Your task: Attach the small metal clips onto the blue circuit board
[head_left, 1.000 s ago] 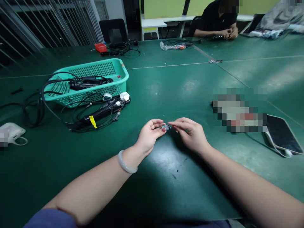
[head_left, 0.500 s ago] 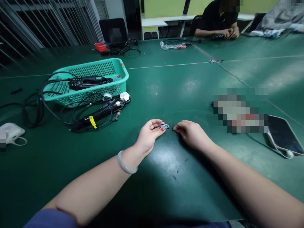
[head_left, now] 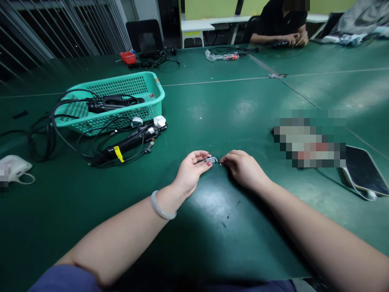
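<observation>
Between the thumb and fingers of my left hand [head_left: 191, 170] is a small silvery patterned piece [head_left: 212, 160], held just above the green table [head_left: 194, 134]. Just to the right of that piece, my right hand [head_left: 241, 168] is closed with its fingertips pinched together. A tiny light bit [head_left: 221, 163] shows at those fingertips, too small to make out. The two hands are a short gap apart. A pale bangle [head_left: 162, 206] circles my left wrist.
At the left, a teal basket [head_left: 117, 117] holds black cabled devices; another black device [head_left: 130, 142] lies before it. A phone [head_left: 364, 169] with a cable lies right, beside a blurred-out object [head_left: 306, 142]. A person [head_left: 278, 28] sits across the table.
My right hand has come slightly closer to the silvery piece, and a tiny light bit now shows at its fingertips. My left hand keeps its hold. The view has shifted slightly.
</observation>
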`<state>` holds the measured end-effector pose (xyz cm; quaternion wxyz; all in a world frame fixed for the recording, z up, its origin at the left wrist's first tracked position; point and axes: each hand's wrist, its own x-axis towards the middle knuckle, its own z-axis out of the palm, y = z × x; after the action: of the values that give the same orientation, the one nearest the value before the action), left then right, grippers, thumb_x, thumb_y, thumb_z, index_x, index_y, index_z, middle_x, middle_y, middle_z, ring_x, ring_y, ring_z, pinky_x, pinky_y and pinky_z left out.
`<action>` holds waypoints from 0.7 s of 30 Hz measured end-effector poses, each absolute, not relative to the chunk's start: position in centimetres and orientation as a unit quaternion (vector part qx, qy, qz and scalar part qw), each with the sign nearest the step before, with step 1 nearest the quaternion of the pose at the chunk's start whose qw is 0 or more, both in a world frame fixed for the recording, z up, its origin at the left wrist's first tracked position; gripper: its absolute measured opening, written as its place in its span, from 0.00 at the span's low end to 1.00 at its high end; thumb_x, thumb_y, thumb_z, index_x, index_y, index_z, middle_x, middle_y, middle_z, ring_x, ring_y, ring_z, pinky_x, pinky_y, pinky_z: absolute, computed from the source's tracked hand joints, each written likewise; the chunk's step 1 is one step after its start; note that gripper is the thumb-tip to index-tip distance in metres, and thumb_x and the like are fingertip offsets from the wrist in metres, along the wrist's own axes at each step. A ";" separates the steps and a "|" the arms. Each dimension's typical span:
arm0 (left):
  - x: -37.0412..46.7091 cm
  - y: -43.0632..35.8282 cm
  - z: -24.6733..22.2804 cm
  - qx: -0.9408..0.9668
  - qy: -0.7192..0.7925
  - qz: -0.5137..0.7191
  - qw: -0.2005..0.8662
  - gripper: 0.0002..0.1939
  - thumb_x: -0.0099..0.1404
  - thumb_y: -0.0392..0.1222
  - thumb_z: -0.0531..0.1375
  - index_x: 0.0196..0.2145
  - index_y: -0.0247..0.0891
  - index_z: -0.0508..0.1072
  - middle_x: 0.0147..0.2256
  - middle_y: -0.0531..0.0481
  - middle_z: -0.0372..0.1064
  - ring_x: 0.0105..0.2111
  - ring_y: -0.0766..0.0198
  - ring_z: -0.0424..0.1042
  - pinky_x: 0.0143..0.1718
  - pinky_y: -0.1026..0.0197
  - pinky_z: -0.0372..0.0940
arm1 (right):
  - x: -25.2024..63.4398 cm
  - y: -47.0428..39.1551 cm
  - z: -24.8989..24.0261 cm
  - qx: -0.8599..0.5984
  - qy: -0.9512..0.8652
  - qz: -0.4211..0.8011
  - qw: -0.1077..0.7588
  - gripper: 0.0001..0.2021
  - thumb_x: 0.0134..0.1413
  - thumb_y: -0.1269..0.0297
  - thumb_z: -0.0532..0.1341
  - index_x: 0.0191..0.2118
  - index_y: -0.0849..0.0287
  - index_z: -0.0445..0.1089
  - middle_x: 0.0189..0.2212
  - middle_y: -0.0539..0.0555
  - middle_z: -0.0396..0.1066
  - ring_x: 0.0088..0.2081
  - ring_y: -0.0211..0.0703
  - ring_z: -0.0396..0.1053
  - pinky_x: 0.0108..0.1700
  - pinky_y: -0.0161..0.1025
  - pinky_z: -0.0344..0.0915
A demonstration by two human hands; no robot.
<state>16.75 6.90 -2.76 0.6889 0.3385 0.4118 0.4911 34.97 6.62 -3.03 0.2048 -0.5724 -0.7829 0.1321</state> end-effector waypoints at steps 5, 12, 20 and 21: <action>16.8 7.0 -2.8 0.337 0.416 0.490 0.688 0.14 0.49 0.25 0.64 0.34 0.35 0.71 0.36 0.49 0.71 0.41 0.66 0.69 0.53 0.55 0.61 | 35.5 6.6 -2.9 -0.581 -0.775 0.128 0.213 0.14 0.56 0.76 0.53 0.39 0.60 0.76 0.38 0.56 0.75 0.42 0.46 0.69 0.47 0.41 0.65; 16.8 6.9 -2.7 0.343 0.416 0.490 0.685 0.14 0.50 0.26 0.64 0.35 0.35 0.71 0.36 0.49 0.71 0.41 0.66 0.70 0.53 0.55 0.61 | 36.0 6.8 -2.7 -0.600 -0.771 0.121 0.177 0.09 0.53 0.76 0.58 0.34 0.58 0.75 0.34 0.54 0.74 0.40 0.45 0.68 0.44 0.39 0.64; 16.8 6.9 -2.7 0.346 0.413 0.490 0.685 0.14 0.50 0.25 0.64 0.35 0.34 0.70 0.36 0.50 0.70 0.39 0.68 0.71 0.52 0.56 0.62 | 35.9 6.3 -1.9 -0.591 -0.786 0.112 0.144 0.07 0.53 0.73 0.59 0.31 0.58 0.74 0.32 0.54 0.73 0.37 0.44 0.68 0.42 0.39 0.63; 16.8 6.9 -2.7 0.347 0.414 0.490 0.685 0.14 0.50 0.25 0.64 0.35 0.34 0.70 0.36 0.50 0.70 0.39 0.68 0.71 0.52 0.56 0.62 | 35.8 6.3 -1.9 -0.591 -0.786 0.112 0.142 0.08 0.53 0.74 0.58 0.31 0.58 0.74 0.32 0.54 0.73 0.37 0.44 0.68 0.42 0.39 0.63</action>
<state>16.84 6.88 -2.70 0.6848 0.3466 0.4136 0.4898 35.83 6.26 -1.94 0.1424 -0.5912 -0.7859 0.1120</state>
